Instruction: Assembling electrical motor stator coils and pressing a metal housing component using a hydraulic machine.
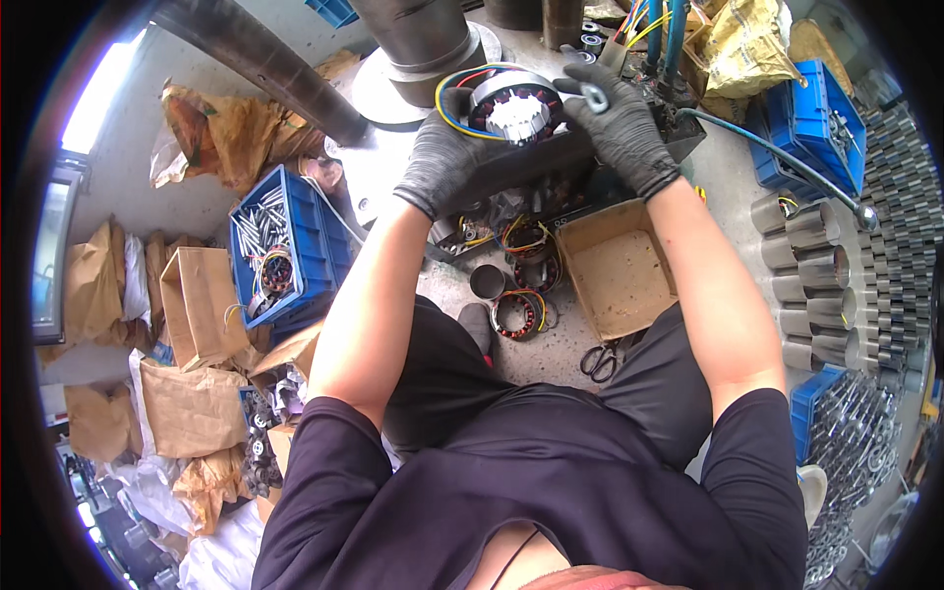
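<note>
A motor stator [518,116] with a pale metal core, dark and red windings and a steel rim sits at the top centre, on the dark press bed. Yellow, blue and red wires loop from its left side. My left hand [444,157], in a dark grey glove, closes around the left side of the stator and its wires. To the right of the stator, my gloved right hand [619,123] holds a small metal ring [595,97] by its fingers. The undersides of both grips are hidden. A thick steel column [411,39] stands behind the stator.
A cardboard box [618,270], wired stators [515,315] and scissors [598,364] lie on the floor below. Blue crates [339,241] of metal pins stand left. Steel sleeves [821,267] line the right. A blue hose [767,152] crosses the right side.
</note>
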Tool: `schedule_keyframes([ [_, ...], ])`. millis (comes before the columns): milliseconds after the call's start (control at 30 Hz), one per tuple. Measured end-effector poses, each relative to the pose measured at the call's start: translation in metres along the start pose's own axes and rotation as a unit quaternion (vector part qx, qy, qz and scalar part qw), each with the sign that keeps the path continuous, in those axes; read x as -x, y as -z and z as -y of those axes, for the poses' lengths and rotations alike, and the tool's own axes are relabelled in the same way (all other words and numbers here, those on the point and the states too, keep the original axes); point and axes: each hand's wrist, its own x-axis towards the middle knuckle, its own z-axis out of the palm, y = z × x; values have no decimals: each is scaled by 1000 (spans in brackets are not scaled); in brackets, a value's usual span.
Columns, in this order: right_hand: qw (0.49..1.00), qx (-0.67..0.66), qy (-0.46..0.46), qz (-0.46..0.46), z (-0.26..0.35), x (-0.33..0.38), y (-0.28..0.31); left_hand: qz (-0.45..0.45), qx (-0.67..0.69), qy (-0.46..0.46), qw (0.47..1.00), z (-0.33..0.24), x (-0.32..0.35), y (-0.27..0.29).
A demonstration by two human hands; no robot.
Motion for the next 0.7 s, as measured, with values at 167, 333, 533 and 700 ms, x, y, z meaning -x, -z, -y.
schedule_keyframes([
  [167,994,-72,-34,-70,36,8,36,-42,-128,-102,986,12,-8,0],
  [333,998,2,-56,1,64,24,61,-2,50,-108,993,10,-5,-7],
  [533,989,71,125,-37,56,30,1,29,46,-100,994,13,1,-11],
  [700,950,275,149,-21,41,12,-7,4,-28,-135,990,4,-3,-14],
])
